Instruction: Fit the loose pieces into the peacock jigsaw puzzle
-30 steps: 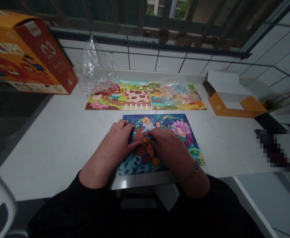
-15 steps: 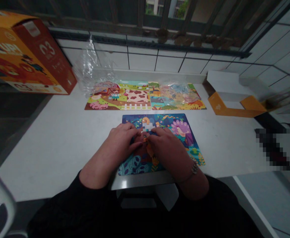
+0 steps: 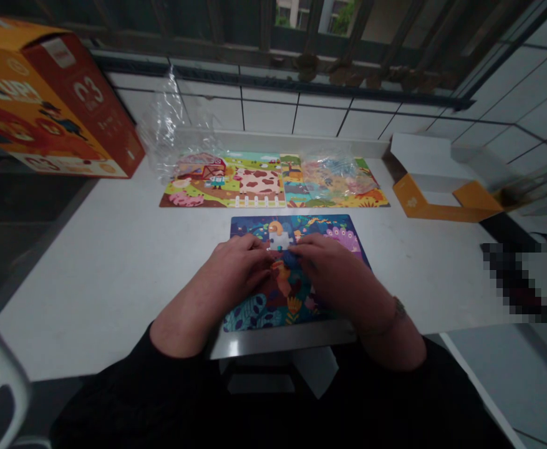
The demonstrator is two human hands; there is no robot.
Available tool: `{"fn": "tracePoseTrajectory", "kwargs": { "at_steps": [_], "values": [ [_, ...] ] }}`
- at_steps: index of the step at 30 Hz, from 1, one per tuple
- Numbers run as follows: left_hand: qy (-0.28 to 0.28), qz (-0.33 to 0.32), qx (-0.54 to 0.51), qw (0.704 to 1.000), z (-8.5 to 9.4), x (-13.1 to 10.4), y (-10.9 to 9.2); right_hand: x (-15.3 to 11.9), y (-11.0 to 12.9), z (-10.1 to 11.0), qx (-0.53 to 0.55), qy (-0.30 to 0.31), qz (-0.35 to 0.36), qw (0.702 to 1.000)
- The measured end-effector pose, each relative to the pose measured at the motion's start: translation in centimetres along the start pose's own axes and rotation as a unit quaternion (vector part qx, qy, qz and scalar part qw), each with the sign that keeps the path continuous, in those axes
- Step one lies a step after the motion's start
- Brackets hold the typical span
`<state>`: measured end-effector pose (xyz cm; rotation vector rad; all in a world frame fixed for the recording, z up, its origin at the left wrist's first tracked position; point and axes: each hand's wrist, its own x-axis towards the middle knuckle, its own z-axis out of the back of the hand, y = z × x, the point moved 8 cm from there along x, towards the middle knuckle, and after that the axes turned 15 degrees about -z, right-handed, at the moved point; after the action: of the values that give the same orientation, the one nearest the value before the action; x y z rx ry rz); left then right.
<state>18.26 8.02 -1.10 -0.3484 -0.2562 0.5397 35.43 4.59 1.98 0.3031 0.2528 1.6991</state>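
Note:
A jigsaw puzzle in dark blue and bright colours lies on the counter in front of me, with a fox-like orange figure at its middle and a purple peacock at the right. Near its top middle a pale, piece-shaped gap shows the bare backing. My left hand rests on the puzzle's left half, fingers bent and fingertips beside the gap. My right hand is over the right half, index finger stretched to the gap's lower right edge. No loose piece shows in either hand; the undersides of both are hidden.
Behind the puzzle lie a farm picture puzzle and another animal scene, partly under clear plastic wrap. More crumpled plastic stands at the back left. An orange box is at the left, an opened orange-white carton at the right.
My right hand has shifted slightly right and its fingers have straightened, uncovering more of the orange figure. My left hand has hardly moved; its thumb sits a little closer to the fingers.

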Motion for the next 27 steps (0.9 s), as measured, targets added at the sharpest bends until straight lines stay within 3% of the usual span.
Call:
{"fn": "tracePoseTrajectory", "kwargs": {
  "at_steps": [3,4,6,8,11,16,27],
  "values": [
    [-0.007,-0.001,-0.004,1.0,0.1,0.0,0.0,-0.6,-5.4,4.6,-0.044,-0.082,-0.13,0.987],
    [-0.006,0.001,-0.006,1.0,0.1,0.1,0.0,-1.1,-7.2,5.6,-0.075,-0.085,-0.18,0.977],
    [-0.001,0.005,-0.009,1.0,0.1,0.1,-0.1,-2.3,-9.9,6.3,-0.119,-0.039,-0.255,0.959],
    [0.003,0.011,-0.01,1.0,0.2,0.2,-0.1,-3.2,-11.0,5.4,-0.129,0.035,-0.28,0.951],
    [0.009,0.018,-0.008,1.0,0.2,0.2,-0.1,-3.5,-10.3,3.2,-0.12,0.103,-0.25,0.955],
    [0.01,0.02,-0.007,1.0,0.3,0.3,-0.1,-2.5,-9.1,0.9,-0.14,0.13,-0.205,0.96],
    [0.014,0.03,-0.003,0.999,0.4,0.3,-0.4,-1.2,-7.9,1.2,-0.066,0.07,-0.175,0.98]
  ]
}}
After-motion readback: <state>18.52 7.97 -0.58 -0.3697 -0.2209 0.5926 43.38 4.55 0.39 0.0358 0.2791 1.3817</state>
